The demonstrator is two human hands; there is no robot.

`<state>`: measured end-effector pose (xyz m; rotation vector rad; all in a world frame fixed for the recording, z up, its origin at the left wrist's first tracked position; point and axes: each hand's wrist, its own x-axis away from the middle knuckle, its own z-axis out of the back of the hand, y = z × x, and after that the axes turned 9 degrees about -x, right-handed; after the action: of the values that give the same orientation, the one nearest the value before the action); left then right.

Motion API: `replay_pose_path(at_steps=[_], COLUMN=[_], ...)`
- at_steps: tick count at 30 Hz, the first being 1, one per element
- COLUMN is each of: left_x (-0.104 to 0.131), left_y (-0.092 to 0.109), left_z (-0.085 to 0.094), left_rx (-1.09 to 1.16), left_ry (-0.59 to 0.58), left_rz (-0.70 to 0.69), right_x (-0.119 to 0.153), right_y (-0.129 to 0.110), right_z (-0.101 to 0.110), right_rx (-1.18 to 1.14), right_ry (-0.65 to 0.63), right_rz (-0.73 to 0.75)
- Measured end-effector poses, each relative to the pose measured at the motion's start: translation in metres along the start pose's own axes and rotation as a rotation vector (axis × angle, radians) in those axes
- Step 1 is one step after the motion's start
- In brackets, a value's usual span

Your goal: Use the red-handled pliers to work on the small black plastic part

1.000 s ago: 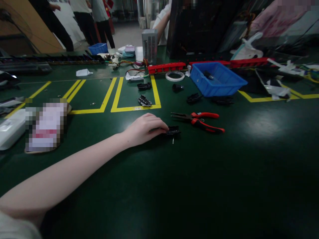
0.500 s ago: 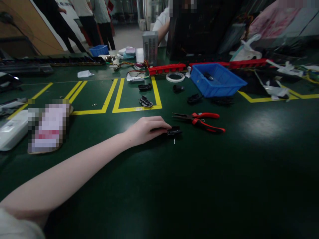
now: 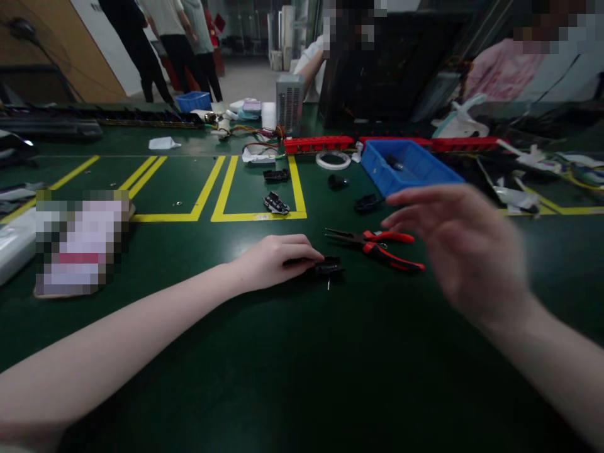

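My left hand [image 3: 283, 259] pinches a small black part [image 3: 329, 267] resting on the green table [image 3: 264, 352]. A thin pale sliver [image 3: 329, 285] lies just below it. To the right, my right hand [image 3: 465, 251] hangs over the table, blurred, fingers apart and holding nothing. Red-handled long-nose pliers [image 3: 372, 244] lie between the hands, jaws pointing left. Farther back are more black parts, one [image 3: 276, 204] and another [image 3: 275, 175] inside a yellow-taped box, and a third [image 3: 367, 203] near the blue bin [image 3: 394, 179].
A white tape ring [image 3: 333, 160] and a black cup-shaped piece [image 3: 337, 182] lie behind the pliers. Red strips [image 3: 318, 145] run across the back beside a grey metal box [image 3: 289, 106]. A pink-and-white object [image 3: 87, 245] lies at left. People are beyond the table.
My right hand has come into view from the right, over the table near the pliers and bin. My left hand keeps hold of the black part; the whole view has shifted slightly.
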<state>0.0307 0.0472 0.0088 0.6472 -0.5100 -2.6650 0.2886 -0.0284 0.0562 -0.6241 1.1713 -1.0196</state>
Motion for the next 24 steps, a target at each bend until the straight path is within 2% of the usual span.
replay_pose_path(at_steps=[2, 5, 7, 11, 20, 24], left_x=[-0.001, -0.001, -0.002, -0.003, -0.001, 0.000], left_y=[-0.001, -0.003, -0.004, -0.005, -0.002, -0.002], left_z=[-0.001, -0.003, -0.004, -0.005, -0.003, -0.004], left_rx=[0.012, 0.014, 0.001, 0.006, 0.085, 0.074], left_ry=[-0.003, -0.011, -0.008, -0.002, -0.036, 0.005], left_rz=[-0.003, -0.012, -0.022, -0.020, 0.034, 0.044], right_x=[0.006, 0.017, 0.021, 0.022, 0.022, 0.021], right_y=[0.016, 0.033, 0.036, 0.033, 0.034, 0.035], right_z=[-0.009, -0.020, -0.024, -0.024, -0.018, -0.015], right_rx=[0.027, 0.272, 0.376, 0.447, 0.440, 0.407], right_ry=[-0.131, -0.428, -0.526, -0.564, -0.538, -0.490], right_rz=[0.056, 0.181, 0.243, 0.308, 0.306, 0.284])
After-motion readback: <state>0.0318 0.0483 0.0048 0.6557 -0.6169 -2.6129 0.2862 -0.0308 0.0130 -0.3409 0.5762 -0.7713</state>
